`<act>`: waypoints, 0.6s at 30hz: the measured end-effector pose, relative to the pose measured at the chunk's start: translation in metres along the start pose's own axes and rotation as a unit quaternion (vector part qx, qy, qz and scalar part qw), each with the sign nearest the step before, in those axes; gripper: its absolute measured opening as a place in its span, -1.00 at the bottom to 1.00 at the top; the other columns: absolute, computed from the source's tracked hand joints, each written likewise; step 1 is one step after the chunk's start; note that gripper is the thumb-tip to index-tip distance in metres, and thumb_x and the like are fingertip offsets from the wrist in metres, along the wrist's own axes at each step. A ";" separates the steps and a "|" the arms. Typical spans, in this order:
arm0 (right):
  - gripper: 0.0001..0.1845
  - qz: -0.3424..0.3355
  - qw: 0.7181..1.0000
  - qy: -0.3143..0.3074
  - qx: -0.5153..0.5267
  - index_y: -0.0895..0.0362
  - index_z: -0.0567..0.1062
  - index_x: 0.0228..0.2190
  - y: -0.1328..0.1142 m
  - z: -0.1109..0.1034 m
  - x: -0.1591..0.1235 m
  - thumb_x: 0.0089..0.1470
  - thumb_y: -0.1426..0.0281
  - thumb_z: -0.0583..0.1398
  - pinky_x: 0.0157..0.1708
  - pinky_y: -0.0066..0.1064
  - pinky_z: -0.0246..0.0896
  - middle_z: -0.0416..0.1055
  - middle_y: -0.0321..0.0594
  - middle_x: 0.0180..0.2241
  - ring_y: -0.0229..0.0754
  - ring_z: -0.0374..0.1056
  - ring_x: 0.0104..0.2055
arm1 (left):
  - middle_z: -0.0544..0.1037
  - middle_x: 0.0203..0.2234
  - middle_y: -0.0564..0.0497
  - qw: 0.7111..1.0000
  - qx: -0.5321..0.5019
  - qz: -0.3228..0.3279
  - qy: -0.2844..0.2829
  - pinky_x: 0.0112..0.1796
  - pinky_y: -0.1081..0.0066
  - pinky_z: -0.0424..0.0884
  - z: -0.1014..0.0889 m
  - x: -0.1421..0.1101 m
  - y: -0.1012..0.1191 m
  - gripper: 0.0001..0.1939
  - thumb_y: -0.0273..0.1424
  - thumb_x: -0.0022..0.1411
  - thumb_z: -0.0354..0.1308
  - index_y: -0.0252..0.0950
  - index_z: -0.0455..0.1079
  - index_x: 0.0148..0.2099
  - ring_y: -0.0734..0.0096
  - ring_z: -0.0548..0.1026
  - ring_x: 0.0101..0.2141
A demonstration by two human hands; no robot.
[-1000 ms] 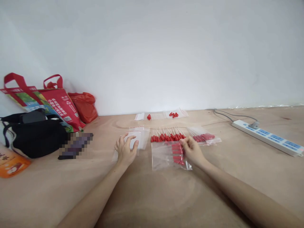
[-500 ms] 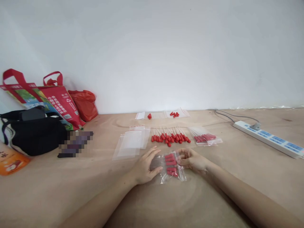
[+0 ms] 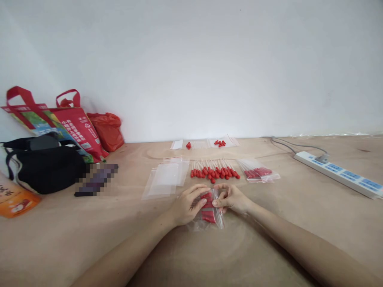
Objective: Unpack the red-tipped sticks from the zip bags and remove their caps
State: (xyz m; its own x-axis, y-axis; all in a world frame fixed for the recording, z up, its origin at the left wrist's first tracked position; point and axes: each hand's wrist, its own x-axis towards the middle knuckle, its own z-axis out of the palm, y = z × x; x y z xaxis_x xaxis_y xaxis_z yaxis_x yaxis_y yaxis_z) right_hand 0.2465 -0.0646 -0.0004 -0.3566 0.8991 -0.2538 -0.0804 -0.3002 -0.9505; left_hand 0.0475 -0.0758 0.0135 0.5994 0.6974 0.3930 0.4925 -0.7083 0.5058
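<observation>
A clear zip bag (image 3: 208, 216) with several red-tipped sticks inside lies on the table before me, its zip edge to the right. My left hand (image 3: 186, 205) curls over the bag's left part, thumb and fingers gripping the plastic. My right hand (image 3: 231, 199) pinches the bag near its zip edge between thumb and fingers. Just beyond both hands, a row of loose red-tipped sticks (image 3: 214, 172) lies with the red ends toward me. To their right is a filled zip bag (image 3: 259, 172), and to their left are several flat zip bags (image 3: 163, 181).
Farther back lie more red pieces (image 3: 220, 143) on clear plastic. A white power strip (image 3: 338, 173) with a grey cable stands on the right. Along the left are a black bag (image 3: 44, 167), red shopping bags (image 3: 79, 129), an orange packet (image 3: 18, 199) and a blurred-out dark object (image 3: 97, 179).
The zip bag has shifted slightly left. My right hand has moved left along with it, its thumb now over the bag. My left hand has closed in around it.
</observation>
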 end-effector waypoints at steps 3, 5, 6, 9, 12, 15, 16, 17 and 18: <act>-0.25 -0.018 1.000 -0.012 -0.014 0.18 0.21 -0.30 0.000 0.004 0.000 -0.57 0.30 0.42 -0.75 -0.57 0.15 0.30 -0.51 -0.79 -0.34 0.24 -0.76 | 0.34 -0.06 -0.09 0.999 -0.002 0.035 -0.003 -0.04 0.37 0.30 0.000 0.009 0.001 -0.70 -0.46 0.25 -0.11 -0.26 0.26 0.01 0.41 0.34 -0.06; -0.24 -0.027 0.999 -0.015 -0.019 0.19 0.20 -0.29 0.001 0.005 0.000 -0.59 0.33 0.42 -0.75 -0.58 0.14 0.30 -0.51 -0.79 -0.34 0.25 -0.75 | 0.33 -0.05 -0.10 0.998 0.011 0.067 -0.012 -0.05 0.36 0.30 0.001 0.014 -0.001 -0.70 -0.48 0.25 -0.13 -0.25 0.29 -0.01 0.40 0.33 -0.05; -0.23 -0.029 0.999 -0.014 -0.021 0.19 0.20 -0.29 0.001 0.006 0.000 -0.60 0.33 0.42 -0.74 -0.58 0.13 0.31 -0.51 -0.78 -0.33 0.25 -0.74 | 0.32 -0.04 -0.09 0.996 0.021 0.085 -0.017 -0.05 0.35 0.30 0.001 0.016 -0.002 -0.70 -0.49 0.25 -0.13 -0.24 0.30 -0.02 0.39 0.32 -0.04; -0.21 -0.032 0.999 -0.005 -0.022 0.17 0.18 -0.29 0.003 0.007 0.001 -0.62 0.32 0.43 -0.74 -0.58 0.11 0.32 -0.50 -0.76 -0.32 0.27 -0.73 | 0.34 -0.05 -0.09 0.987 0.065 0.139 -0.037 -0.07 0.32 0.30 0.003 0.021 -0.005 -0.71 -0.49 0.26 -0.14 -0.23 0.36 -0.09 0.34 0.32 -0.04; -0.21 -0.039 0.999 -0.002 -0.025 0.15 0.18 -0.31 0.005 0.008 0.002 -0.64 0.33 0.43 -0.75 -0.57 0.09 0.30 -0.52 -0.78 -0.31 0.26 -0.73 | 0.37 -0.08 -0.11 0.974 0.132 0.173 -0.056 -0.11 0.32 0.32 0.004 0.027 -0.005 -0.75 -0.47 0.25 -0.12 -0.26 0.40 -0.19 0.30 0.35 -0.09; -0.21 -0.044 0.999 -0.005 -0.028 0.14 0.17 -0.32 0.005 0.009 0.002 -0.66 0.34 0.44 -0.74 -0.57 0.08 0.32 -0.49 -0.77 -0.31 0.25 -0.73 | 0.40 -0.12 -0.12 0.959 0.189 0.198 -0.076 -0.18 0.34 0.34 0.003 0.033 -0.006 -0.77 -0.48 0.23 -0.09 -0.31 0.40 -0.31 0.32 0.40 -0.18; -0.21 -0.046 0.999 -0.005 -0.029 0.14 0.17 -0.33 0.005 0.008 0.003 -0.65 0.33 0.44 -0.74 -0.57 0.09 0.32 -0.49 -0.76 -0.32 0.25 -0.73 | 0.41 -0.14 -0.11 0.955 0.200 0.203 -0.081 -0.20 0.36 0.34 0.003 0.035 -0.006 -0.78 -0.48 0.22 -0.09 -0.32 0.39 -0.35 0.34 0.41 -0.21; -0.22 -0.049 0.998 -0.007 -0.030 0.14 0.17 -0.33 0.005 0.008 0.003 -0.65 0.32 0.44 -0.73 -0.56 0.10 0.31 -0.50 -0.77 -0.32 0.25 -0.73 | 0.41 -0.16 -0.10 0.953 0.204 0.207 -0.083 -0.23 0.39 0.34 0.004 0.036 -0.007 -0.78 -0.48 0.22 -0.08 -0.32 0.38 -0.37 0.36 0.41 -0.24; -0.23 -0.053 0.998 -0.010 -0.032 0.14 0.18 -0.33 0.006 0.007 0.003 -0.62 0.30 0.43 -0.72 -0.55 0.11 0.31 -0.50 -0.77 -0.32 0.24 -0.73 | 0.42 -0.19 -0.08 0.953 0.201 0.208 -0.085 -0.25 0.42 0.34 0.004 0.037 -0.008 -0.77 -0.49 0.22 -0.09 -0.32 0.38 -0.38 0.39 0.41 -0.27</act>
State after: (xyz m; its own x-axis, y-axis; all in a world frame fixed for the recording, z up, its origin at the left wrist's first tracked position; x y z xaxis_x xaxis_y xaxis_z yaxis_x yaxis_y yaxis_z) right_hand 0.2383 -0.0660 -0.0052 -0.3674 0.9183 -0.1473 -0.0597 -0.1814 -0.9816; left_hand 0.0682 -0.0450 0.0215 0.8722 0.3430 0.3488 0.3715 -0.9283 -0.0159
